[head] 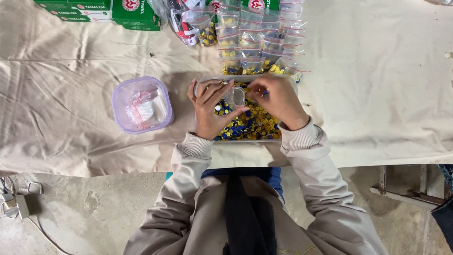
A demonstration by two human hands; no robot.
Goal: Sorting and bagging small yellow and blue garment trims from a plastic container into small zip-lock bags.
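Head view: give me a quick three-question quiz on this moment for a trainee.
1. True or false: the left hand holds a small clear bag over the tray of yellow and blue caps.
2. What lies in the lilac square container? A) empty zip bags B) scissors C) caps
3. Fill in: the filled bags lie in rows on the ___ side of the tray.

Key: 1 true; the right hand is at the bag's mouth too. 2 A. 3 far.
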